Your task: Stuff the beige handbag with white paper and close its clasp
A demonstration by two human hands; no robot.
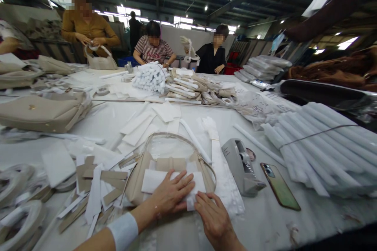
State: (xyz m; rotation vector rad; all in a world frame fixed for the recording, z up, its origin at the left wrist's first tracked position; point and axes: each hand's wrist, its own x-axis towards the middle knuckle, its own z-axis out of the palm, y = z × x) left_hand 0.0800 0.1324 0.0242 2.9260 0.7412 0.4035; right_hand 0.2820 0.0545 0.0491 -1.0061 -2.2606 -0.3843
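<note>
Plainly, the beige bag lies on the table right at the hands, most of its body reaching out beyond them towards 12 o'clock, with its sides showing at 10 and 2; a white sheet lies across its front. The left hand rests palm down on the sheet, flat and wide, fingers a little apart, the forearm coming in from 7 o'clock; the right hand, coming in from 5 o'clock, has its fingertips together at a small white piece by the sheet's lower right edge; whether they pinch it or only press on it, I cannot tell.

Around the hands, clear sleeves lie just beside the bag at 1 to 2 o'clock; the tape dispenser stands at 2, with a strapped bundle of tubes farther out; a phone lies at 3; loose strips are heaped near the bag at 9; another bag lies well apart at 10; white cards overlap at 11; across the table, a co-worker at 11 o'clock holds a bag by its handles.
</note>
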